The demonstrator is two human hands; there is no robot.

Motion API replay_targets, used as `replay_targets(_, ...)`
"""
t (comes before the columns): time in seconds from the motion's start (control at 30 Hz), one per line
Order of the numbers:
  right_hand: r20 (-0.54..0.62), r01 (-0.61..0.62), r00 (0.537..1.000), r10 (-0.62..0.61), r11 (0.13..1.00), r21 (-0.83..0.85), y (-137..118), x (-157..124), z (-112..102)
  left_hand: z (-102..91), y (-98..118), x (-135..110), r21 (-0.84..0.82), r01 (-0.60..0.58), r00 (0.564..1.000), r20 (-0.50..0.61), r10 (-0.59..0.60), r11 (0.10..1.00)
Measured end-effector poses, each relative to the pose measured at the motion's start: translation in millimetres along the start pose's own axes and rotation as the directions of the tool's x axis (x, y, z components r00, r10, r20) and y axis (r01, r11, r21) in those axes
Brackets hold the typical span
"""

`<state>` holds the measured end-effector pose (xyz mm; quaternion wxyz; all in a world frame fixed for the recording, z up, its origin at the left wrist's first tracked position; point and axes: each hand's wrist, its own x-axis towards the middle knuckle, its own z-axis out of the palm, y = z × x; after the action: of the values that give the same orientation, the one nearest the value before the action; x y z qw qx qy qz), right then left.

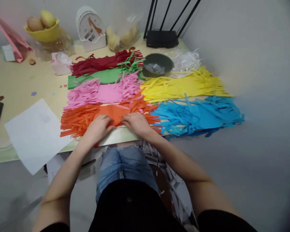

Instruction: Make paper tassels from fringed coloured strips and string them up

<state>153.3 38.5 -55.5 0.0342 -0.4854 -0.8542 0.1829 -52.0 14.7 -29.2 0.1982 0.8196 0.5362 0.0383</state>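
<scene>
Orange fringed tissue paper [114,112] lies at the table's front edge, its cut strips spreading to both sides of a plain middle band. My left hand [100,127] is closed at the left of that band, thumb and fingers on the paper's near edge. Opposite it, my right hand [136,124] pinches the same paper with bent fingers. Pink fringed paper [108,92] lies just behind the orange. Blue fringed paper [203,114] is to the right, touching the orange strips, with yellow fringed paper [181,86] beyond it.
Green [99,76] and dark red fringed paper [101,63] lie farther back. A dark bowl [147,66] holds small clear pieces, beside white plastic strips [187,61]. A black router [161,38] stands at the wall. White paper [38,132] overhangs the table edge at left.
</scene>
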Motion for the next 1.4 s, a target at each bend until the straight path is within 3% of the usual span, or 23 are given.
replay_targets(0.07, -0.006, -0.032, 0.999, 0.032, 0.999, 0.016, -2.3, 0.4, -1.9, 9.9, -10.0, 9.0, -0.075, 0.085, 0.996, -0.02, -0.086, 0.994)
replay_targets(0.2, -0.024, -0.065, 0.998, 0.066, 0.997, 0.038, -2.5, 2.3, -3.3, 7.7, -28.4, 8.2, -0.241, 0.108, 0.992, -0.035, -0.12, 0.964)
replay_targets(0.4, -0.036, -0.073, 0.996, 0.076, 0.995, 0.069, 1.5, 6.2, 0.0, 2.1, -30.9, 9.5, -0.317, 0.169, 0.984, -0.001, -0.179, 0.933)
replay_targets(0.7, -0.01, -0.047, 0.999, 0.049, 0.989, 0.137, -1.0, 3.1, -17.1, 7.3, -19.9, 8.9, -0.085, 0.198, 0.977, -0.065, -0.204, 0.976)
replay_targets(0.9, -0.059, -0.128, 0.991, 0.122, 0.987, -0.102, -12.3, 23.4, -23.3, 0.4, -6.4, 25.5, 0.149, 0.343, 0.938, -0.108, -0.329, 0.927)
replay_targets(1.0, -0.078, -0.171, 0.984, 0.161, 0.976, -0.138, -11.8, 41.2, -18.9, -4.8, -2.9, 38.6, 0.201, 0.364, 0.929, -0.142, -0.341, 0.909)
replay_targets(1.23, -0.067, -0.222, 0.975, 0.214, 0.962, -0.158, -2.8, 71.1, -11.7, -3.9, -14.6, 63.0, 0.317, 0.399, 0.917, -0.138, -0.375, 0.86)
replay_targets(1.4, -0.054, -0.224, 0.974, 0.218, 0.962, -0.156, 1.7, 78.5, -12.6, -3.8, -18.7, 66.1, 0.325, 0.385, 0.923, -0.141, -0.359, 0.864)
